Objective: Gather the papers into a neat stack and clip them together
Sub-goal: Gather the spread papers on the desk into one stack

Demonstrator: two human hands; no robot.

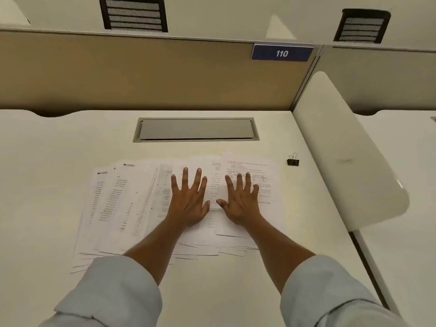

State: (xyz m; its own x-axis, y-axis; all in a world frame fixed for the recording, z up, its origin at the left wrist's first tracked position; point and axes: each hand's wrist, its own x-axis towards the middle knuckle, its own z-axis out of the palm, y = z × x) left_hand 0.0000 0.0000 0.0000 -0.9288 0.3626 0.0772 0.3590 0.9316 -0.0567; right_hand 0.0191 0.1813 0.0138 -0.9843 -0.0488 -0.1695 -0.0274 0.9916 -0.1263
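The left grip (pixel 188 201) and right grip (pixel 240 201) are wide open, fingers spread, pressing flat on the papers (pixel 122 204) and holding nothing. The papers lie fanned out on the bench (pixel 47 161), edges not lined up. The black binder clip (pixel 293 159) sits apart, near the bench's right edge.

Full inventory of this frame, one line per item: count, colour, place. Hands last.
papers: many sheets, exact count unclear, white with print, fanned across the desk middle
binder clip: 1, black, on the desk right of the papers, apart from them
desk: 1, off-white, fills the lower frame
hatch: 1, grey, set in the desk behind the papers
partition: 1, tan, behind the desk
sign: 1, blue, white "110", partition top right
vents: 2, dark, wall above
divider: 1, white, desk's right edge
sleeves: 2, pale blue-grey, bottom corners
left hand: flat, fingers spread, on the papers
right hand: flat, fingers spread, on the papers
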